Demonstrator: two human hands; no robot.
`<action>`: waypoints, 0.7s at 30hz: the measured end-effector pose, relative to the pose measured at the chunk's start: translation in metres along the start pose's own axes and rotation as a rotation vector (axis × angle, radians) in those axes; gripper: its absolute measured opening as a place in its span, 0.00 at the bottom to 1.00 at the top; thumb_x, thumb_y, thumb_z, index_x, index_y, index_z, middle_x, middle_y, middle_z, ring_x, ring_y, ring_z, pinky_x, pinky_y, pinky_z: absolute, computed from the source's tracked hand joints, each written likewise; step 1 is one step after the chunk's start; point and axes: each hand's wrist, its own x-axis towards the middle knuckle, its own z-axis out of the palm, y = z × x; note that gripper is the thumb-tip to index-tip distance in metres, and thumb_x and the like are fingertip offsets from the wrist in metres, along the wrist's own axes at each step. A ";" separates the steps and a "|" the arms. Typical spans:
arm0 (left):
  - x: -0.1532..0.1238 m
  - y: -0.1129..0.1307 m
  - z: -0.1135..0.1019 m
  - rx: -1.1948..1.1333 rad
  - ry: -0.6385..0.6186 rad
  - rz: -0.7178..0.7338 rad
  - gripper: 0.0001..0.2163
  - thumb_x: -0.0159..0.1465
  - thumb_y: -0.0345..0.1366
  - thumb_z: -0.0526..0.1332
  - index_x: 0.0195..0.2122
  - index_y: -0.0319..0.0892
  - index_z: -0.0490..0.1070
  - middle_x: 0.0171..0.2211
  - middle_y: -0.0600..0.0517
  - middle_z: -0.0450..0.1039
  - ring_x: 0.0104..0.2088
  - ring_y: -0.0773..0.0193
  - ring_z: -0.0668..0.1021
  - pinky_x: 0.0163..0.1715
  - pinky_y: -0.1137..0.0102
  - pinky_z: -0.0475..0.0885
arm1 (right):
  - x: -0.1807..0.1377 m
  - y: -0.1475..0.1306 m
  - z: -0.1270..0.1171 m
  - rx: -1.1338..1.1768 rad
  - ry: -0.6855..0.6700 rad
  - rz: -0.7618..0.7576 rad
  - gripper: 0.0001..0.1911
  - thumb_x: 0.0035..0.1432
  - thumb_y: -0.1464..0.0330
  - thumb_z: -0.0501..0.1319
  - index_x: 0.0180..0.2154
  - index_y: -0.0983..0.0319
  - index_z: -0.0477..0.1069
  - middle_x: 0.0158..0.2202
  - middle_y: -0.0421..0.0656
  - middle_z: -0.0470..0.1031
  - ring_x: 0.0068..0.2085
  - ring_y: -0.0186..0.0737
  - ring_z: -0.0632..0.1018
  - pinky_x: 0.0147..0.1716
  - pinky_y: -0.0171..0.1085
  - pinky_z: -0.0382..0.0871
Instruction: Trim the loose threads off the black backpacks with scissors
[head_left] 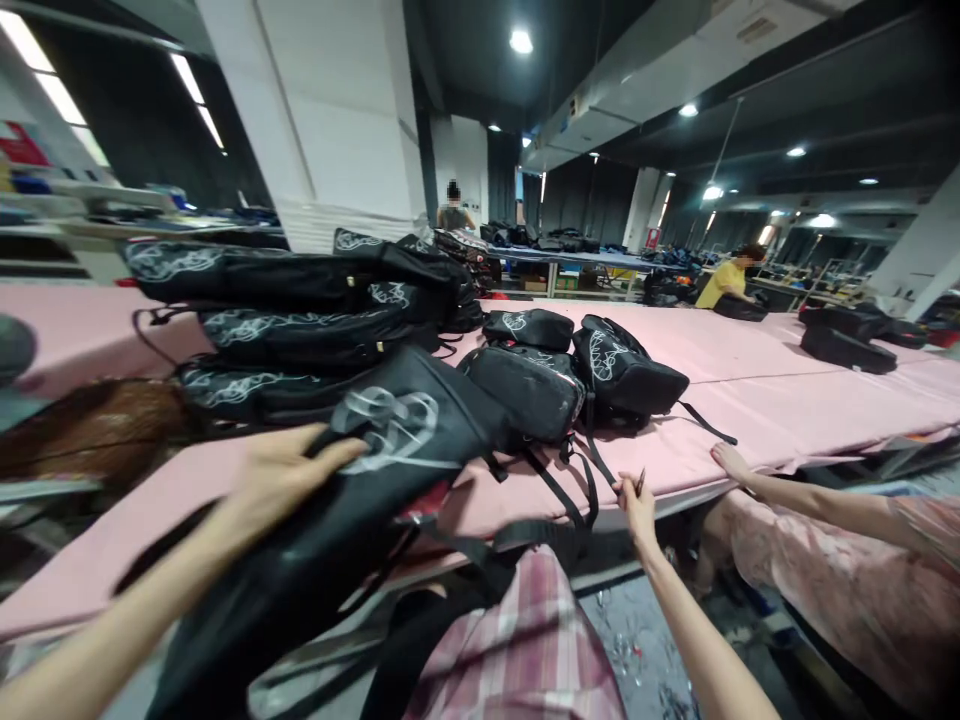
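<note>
A black backpack [420, 415] with a white scribbled line print leans across the table edge and my lap, slightly blurred. My left hand [281, 475] is closed on its side, with the thumb lying over the printed panel. At the table's front edge, my right hand [637, 510] is pinched around a small dark pointed tool [641, 482], too small to name surely. A thin black strap [596, 455] runs down close to those fingers; I cannot tell if they touch it. Behind the held bag lie more black backpacks [525, 385].
Several printed backpacks [292, 330] are stacked at the left on the pink-covered table [757, 350]. A co-worker's hand [731, 462] rests on the table edge at right. A person in yellow [724, 285] handles a dark bag across the table. More black bags [847, 340] lie far right.
</note>
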 end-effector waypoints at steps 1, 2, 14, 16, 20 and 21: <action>-0.006 -0.001 0.010 -0.010 -0.051 -0.016 0.15 0.52 0.50 0.59 0.25 0.41 0.71 0.20 0.57 0.69 0.26 0.62 0.73 0.21 0.74 0.65 | 0.003 -0.015 0.006 0.016 -0.019 -0.004 0.22 0.53 0.53 0.54 0.36 0.65 0.68 0.25 0.40 0.69 0.17 0.28 0.57 0.16 0.31 0.52; -0.009 -0.001 0.022 -0.021 -0.116 -0.026 0.16 0.51 0.50 0.60 0.22 0.40 0.70 0.18 0.56 0.68 0.24 0.63 0.72 0.20 0.74 0.64 | 0.004 -0.029 0.011 0.031 -0.041 -0.007 0.22 0.53 0.53 0.54 0.35 0.65 0.69 0.23 0.39 0.68 0.16 0.27 0.55 0.15 0.30 0.50; -0.007 0.003 0.070 -0.187 -0.282 -0.165 0.17 0.50 0.50 0.60 0.22 0.38 0.69 0.18 0.56 0.65 0.21 0.67 0.67 0.20 0.76 0.61 | -0.036 -0.121 0.074 0.116 -0.394 -0.146 0.10 0.53 0.63 0.60 0.34 0.62 0.74 0.29 0.40 0.73 0.30 0.35 0.71 0.33 0.34 0.65; -0.009 0.005 0.071 -0.187 -0.282 -0.171 0.16 0.50 0.49 0.60 0.23 0.39 0.70 0.19 0.56 0.66 0.22 0.67 0.68 0.21 0.76 0.62 | -0.031 -0.131 0.086 0.108 -0.436 -0.172 0.10 0.52 0.63 0.60 0.35 0.62 0.74 0.30 0.40 0.73 0.29 0.34 0.71 0.32 0.33 0.65; -0.010 0.006 0.074 -0.140 -0.279 -0.129 0.17 0.51 0.50 0.59 0.22 0.39 0.71 0.19 0.55 0.68 0.22 0.66 0.69 0.21 0.75 0.63 | -0.021 -0.150 0.110 0.034 -0.494 -0.261 0.12 0.48 0.62 0.63 0.35 0.61 0.74 0.28 0.38 0.70 0.28 0.32 0.69 0.29 0.32 0.64; -0.011 0.006 0.074 -0.112 -0.271 -0.108 0.17 0.52 0.50 0.58 0.22 0.39 0.70 0.19 0.55 0.68 0.21 0.66 0.70 0.20 0.75 0.63 | -0.019 -0.153 0.115 0.026 -0.496 -0.264 0.12 0.48 0.62 0.63 0.35 0.61 0.74 0.29 0.38 0.70 0.29 0.33 0.70 0.29 0.32 0.64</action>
